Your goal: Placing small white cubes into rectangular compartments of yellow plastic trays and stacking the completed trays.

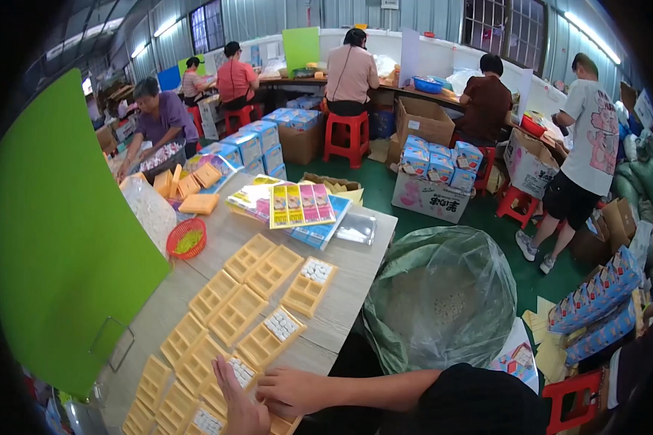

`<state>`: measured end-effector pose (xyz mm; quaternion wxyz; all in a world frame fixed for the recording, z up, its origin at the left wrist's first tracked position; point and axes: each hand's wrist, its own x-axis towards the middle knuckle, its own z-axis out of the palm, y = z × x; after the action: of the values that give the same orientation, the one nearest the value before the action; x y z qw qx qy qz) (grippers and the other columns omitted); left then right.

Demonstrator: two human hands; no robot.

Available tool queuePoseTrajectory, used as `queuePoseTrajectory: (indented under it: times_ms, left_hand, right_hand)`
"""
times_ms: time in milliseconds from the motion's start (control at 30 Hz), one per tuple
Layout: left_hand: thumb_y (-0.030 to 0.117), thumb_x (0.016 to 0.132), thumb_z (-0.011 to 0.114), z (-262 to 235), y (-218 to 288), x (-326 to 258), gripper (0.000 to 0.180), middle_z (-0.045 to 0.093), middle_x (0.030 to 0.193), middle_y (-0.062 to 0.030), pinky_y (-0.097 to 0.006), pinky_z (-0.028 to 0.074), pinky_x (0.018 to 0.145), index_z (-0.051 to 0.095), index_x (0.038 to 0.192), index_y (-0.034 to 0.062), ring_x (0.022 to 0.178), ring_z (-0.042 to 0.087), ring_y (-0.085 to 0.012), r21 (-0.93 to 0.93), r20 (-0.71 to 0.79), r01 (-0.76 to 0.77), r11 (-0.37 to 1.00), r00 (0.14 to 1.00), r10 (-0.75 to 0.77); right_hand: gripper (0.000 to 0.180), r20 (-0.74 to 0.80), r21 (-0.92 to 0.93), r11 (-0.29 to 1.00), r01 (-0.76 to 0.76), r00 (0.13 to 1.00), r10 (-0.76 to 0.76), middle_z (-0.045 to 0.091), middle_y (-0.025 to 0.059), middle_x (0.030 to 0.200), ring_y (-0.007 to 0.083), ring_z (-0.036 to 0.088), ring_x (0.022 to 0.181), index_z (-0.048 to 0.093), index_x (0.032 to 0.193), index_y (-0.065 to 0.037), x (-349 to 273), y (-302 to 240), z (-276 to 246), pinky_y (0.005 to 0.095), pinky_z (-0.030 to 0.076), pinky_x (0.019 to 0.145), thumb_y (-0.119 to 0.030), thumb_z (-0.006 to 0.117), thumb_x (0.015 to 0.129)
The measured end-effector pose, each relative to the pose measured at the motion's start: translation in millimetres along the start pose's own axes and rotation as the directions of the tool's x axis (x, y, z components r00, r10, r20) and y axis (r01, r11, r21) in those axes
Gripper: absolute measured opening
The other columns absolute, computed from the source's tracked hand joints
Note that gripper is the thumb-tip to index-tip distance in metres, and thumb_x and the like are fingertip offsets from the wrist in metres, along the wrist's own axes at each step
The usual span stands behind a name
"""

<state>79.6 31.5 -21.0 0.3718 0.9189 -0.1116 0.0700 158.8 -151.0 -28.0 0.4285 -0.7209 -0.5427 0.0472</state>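
My left hand (238, 400) is raised on edge over the yellow-orange compartment trays, its fingers stretched out straight and holding nothing I can see. Beside it, my right hand (292, 390) lies palm down over a tray, fingers a little bent; the left hand partly hides what is under their tips. White block-like pieces (241, 371) fill one compartment of the tray next to my hands. Farther up, another tray (263, 341) and the far right tray (309, 287) also have white pieces in one compartment. Several other trays (212, 296) stand in rows with bare compartments.
A red basket (186, 239) of green pieces stands left, by a green panel (73, 239). Printed sheets (302, 204) and orange cases (198, 204) lie at the table's far end. A large plastic-lined sack (442, 297) stands right. Several people work beyond.
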Motion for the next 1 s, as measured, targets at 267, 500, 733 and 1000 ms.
queuePoseTrajectory:
  times_ms: [267, 500, 733, 1000]
  left_hand:
    - [0.004, 0.090, 0.047, -17.3, 28.2, 12.6, 0.084, 0.002, 0.167, -0.0334, -0.052, 0.005, 0.127, 0.002, 0.159, -0.0100, 0.156, 0.001, -0.0480, 0.020, -0.085, -0.036, 0.999, 0.996, 0.038]
    - [0.074, 0.093, 0.053, -2.5, 5.1, 1.7, 0.115, -0.013, 0.170, -0.0216, -0.057, 0.013, 0.124, -0.005, 0.164, 0.0058, 0.157, -0.001, -0.0407, -0.505, -0.037, -0.031, 0.863, 0.999, 0.015]
    - [0.086, 0.092, 0.024, -1.1, 26.9, 8.4, 0.103, 0.042, 0.151, -0.0308, -0.052, 0.042, 0.106, 0.049, 0.148, 0.0027, 0.138, 0.046, -0.0400, 0.024, -0.349, -0.184, 0.983, 0.920, 0.181]
    - [0.054, 0.107, 0.019, -19.4, 20.7, 0.7, 0.067, 0.038, 0.052, -0.0061, -0.058, 0.021, 0.122, 0.039, 0.059, 0.0117, 0.050, 0.044, -0.0289, -0.086, -0.333, -0.209, 0.974, 0.928, 0.169]
  right_hand:
    - [0.012, -0.042, -0.002, 1.000, 0.013, 0.999, -0.013, 0.062, 0.0126, 0.095, 0.0326, 0.057, 0.092, 0.065, 0.094, -0.003, 2.0, 5.6, 2.9, 0.0432, 0.047, 0.085, -0.013, 0.065, 0.087]
    - [0.016, -0.045, -0.002, 0.998, 0.065, 0.997, -0.065, 0.062, 0.0134, 0.095, 0.0342, 0.057, 0.093, 0.062, 0.097, -0.005, 5.4, 5.9, -0.2, 0.0447, 0.047, 0.086, -0.018, 0.066, 0.089]
    - [0.016, 0.001, -0.045, 0.997, 0.056, 0.998, -0.056, 0.063, 0.0110, 0.099, 0.0327, 0.059, 0.094, 0.065, 0.102, -0.005, -5.7, 5.4, -1.8, 0.0442, 0.048, 0.085, -0.014, 0.067, 0.088]
    - [0.015, -0.012, -0.068, 0.995, 0.073, 0.997, -0.074, 0.065, 0.0138, 0.094, 0.0363, 0.062, 0.091, 0.067, 0.096, -0.006, 4.4, 6.3, 4.6, 0.0451, 0.051, 0.084, -0.015, 0.067, 0.084]
